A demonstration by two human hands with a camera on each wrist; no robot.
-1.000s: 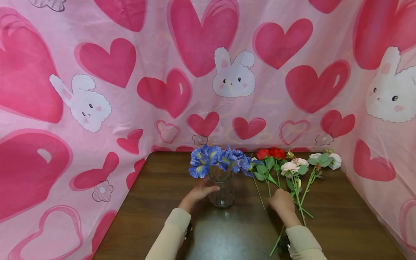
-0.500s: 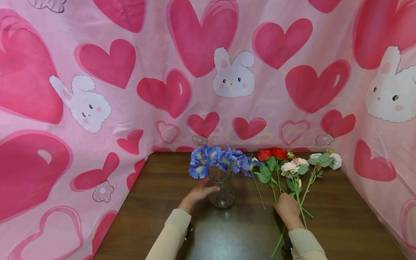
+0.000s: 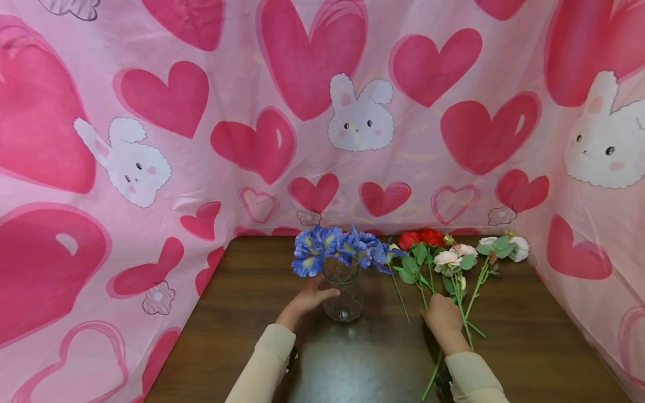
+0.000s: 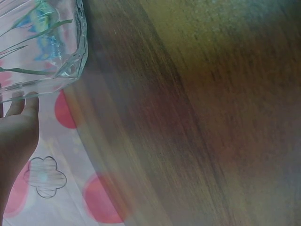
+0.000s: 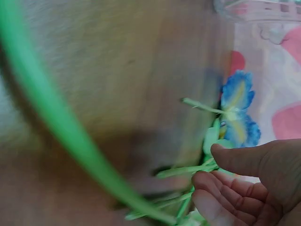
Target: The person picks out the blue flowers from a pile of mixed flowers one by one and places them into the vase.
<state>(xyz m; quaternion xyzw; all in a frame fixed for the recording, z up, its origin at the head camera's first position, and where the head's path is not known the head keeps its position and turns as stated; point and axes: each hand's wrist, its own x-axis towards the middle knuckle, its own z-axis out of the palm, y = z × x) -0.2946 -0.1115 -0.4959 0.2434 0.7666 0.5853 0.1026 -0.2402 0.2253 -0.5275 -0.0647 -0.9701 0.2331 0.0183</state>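
Note:
A clear glass vase [image 3: 344, 305] stands mid-table with blue irises [image 3: 314, 249] in it, their blooms spreading past the rim. My left hand [image 3: 308, 296] holds the vase's left side, thumb across the front; the left wrist view shows fingers [image 4: 30, 106] against the glass. My right hand [image 3: 443, 319] is low over the stems of two red roses [image 3: 409, 240], fingers curled. In the right wrist view its thumb and fingertips [image 5: 202, 181] meet the green stems, and a long stem [image 5: 70, 122] runs past them. The exact grip is partly hidden.
A single blue iris [image 5: 237, 113] lies right of the vase. Pale pink roses [image 3: 448, 260] and white roses [image 3: 519, 249] lie further right, stems crossing near my right hand. A pink heart-and-bunny cloth [image 3: 282, 207] hangs around the brown wooden table [image 3: 242, 291].
My right hand has shifted slightly right and nearer to me, then a little back; the red roses and their stems moved slightly right with it. The left hand and vase stay put.

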